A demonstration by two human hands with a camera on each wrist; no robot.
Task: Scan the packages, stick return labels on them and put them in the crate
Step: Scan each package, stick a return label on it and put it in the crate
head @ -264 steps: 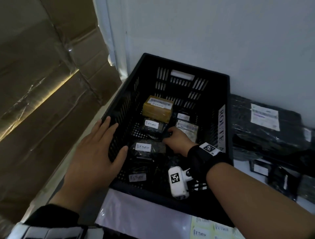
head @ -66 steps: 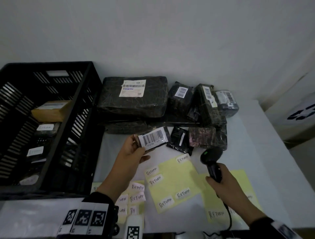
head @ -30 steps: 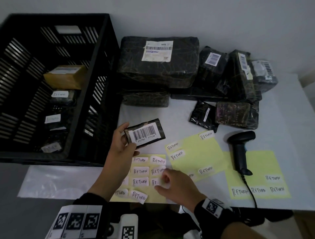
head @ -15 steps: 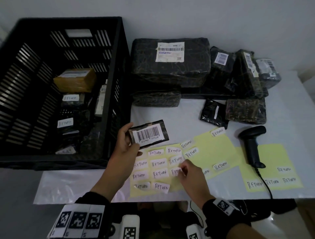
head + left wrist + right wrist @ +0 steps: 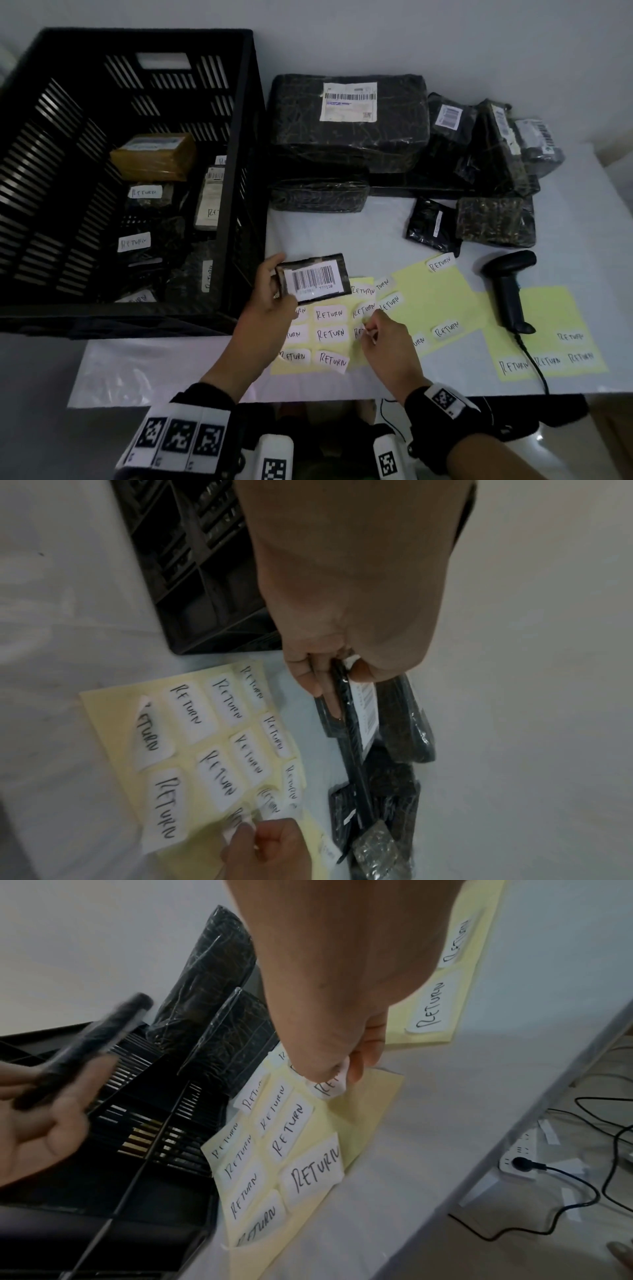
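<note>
Pinching a return label (image 5: 363,310) — right hand (image 5: 387,346); left hand (image 5: 270,301) grips package (image 5: 313,278).

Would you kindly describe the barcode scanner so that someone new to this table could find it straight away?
Start at the big black crate on the left of the white table and look across to the far right, past the pile of dark wrapped packages. In front of that pile lies the scanner, partly on a yellow label sheet. It is the only unwrapped black thing there, pistol-shaped, with a cable trailing off the table's front edge.
</note>
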